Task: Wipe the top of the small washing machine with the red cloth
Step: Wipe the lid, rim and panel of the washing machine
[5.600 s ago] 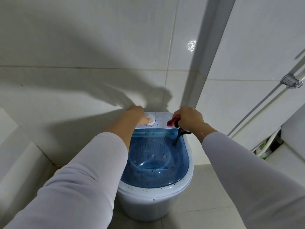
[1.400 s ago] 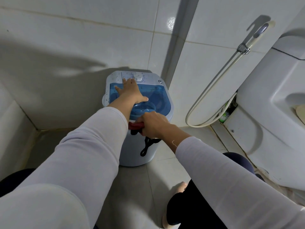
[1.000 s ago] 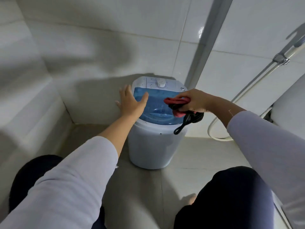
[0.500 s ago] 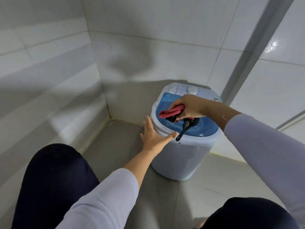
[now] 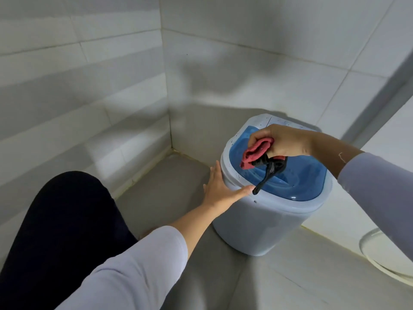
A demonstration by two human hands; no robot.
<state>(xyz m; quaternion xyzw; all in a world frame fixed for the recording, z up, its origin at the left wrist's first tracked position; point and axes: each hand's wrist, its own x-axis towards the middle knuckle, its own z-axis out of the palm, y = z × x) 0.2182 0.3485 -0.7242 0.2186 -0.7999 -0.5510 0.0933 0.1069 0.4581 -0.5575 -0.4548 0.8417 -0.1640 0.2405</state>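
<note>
Right hand [image 5: 283, 142]: the bunched red cloth [image 5: 257, 151] is gripped over the translucent blue lid [image 5: 301, 177]. The small white plastic washing machine [image 5: 257, 218] is touched on its left side by the flat, open-fingered left hand [image 5: 220, 186].

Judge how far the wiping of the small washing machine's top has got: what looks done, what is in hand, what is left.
Done: nothing shows as wiped; dark specks dot the translucent blue lid. In hand: the right hand grips the bunched red cloth, a black cord dangling, over the lid; the left hand rests flat against the small white washing machine. Left: likely most of the top.
</note>
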